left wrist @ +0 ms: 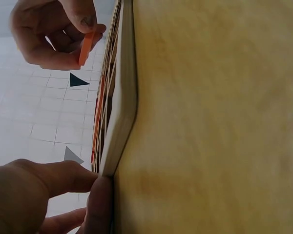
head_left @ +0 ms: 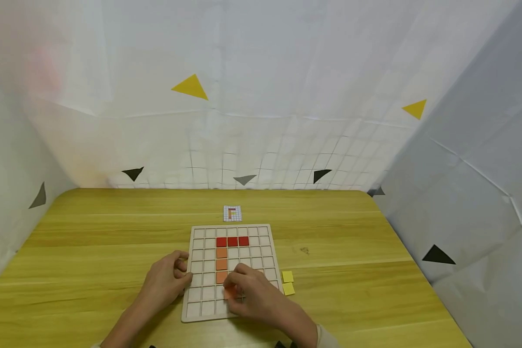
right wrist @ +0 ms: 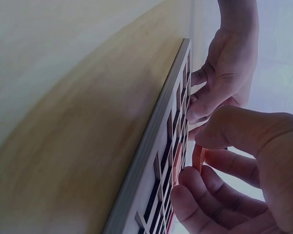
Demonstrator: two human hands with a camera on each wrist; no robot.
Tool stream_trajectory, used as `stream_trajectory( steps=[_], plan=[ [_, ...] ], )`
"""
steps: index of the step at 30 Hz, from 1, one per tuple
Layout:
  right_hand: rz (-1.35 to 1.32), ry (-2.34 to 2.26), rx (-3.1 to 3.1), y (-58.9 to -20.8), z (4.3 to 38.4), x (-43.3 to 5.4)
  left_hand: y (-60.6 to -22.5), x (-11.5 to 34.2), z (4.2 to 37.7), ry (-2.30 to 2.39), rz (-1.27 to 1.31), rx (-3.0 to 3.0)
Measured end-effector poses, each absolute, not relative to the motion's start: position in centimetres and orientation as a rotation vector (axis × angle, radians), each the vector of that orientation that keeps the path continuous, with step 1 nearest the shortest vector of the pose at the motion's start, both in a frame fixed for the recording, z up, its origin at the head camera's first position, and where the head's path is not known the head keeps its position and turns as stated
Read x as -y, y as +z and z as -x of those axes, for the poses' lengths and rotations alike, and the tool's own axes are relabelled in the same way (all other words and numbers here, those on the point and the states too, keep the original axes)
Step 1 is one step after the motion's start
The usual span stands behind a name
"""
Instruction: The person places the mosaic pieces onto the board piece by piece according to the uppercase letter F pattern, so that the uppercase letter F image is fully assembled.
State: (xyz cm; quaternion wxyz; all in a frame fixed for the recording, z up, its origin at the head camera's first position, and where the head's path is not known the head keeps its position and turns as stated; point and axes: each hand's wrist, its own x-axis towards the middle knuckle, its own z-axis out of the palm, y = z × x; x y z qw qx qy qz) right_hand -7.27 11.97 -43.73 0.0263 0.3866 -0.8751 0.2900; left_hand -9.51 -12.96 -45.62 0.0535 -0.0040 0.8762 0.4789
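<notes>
A wooden grid board (head_left: 195,308) lies on the table with square cells. Three red tiles (head_left: 232,241) form a row near its far side, and three orange tiles (head_left: 222,264) run down a column below the leftmost red one. My right hand (head_left: 254,295) pinches another orange tile (left wrist: 86,48) between thumb and fingers, tilted on edge over the near half of the board. At the board's left edge, my left hand (head_left: 167,278) holds the rim with curled fingers and thumb. The right hand hides part of the grid; a bit of orange (head_left: 259,272) shows just behind it.
Two yellow tiles (head_left: 288,277) lie on the table just right of the board. Beyond its far edge sits a small printed pattern card (head_left: 232,213). White sheets (head_left: 261,72) with yellow, grey and black triangles wall in the table's back and sides.
</notes>
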Motion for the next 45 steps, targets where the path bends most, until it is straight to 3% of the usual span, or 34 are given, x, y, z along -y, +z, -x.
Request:
stream_trajectory(
  steps=[45],
  plan=[
    [-1.184, 0.806, 2.761, -44.7, 8.2, -9.9, -45.7, 13.1, 9.6, 1.428, -0.017, -2.705]
  ],
)
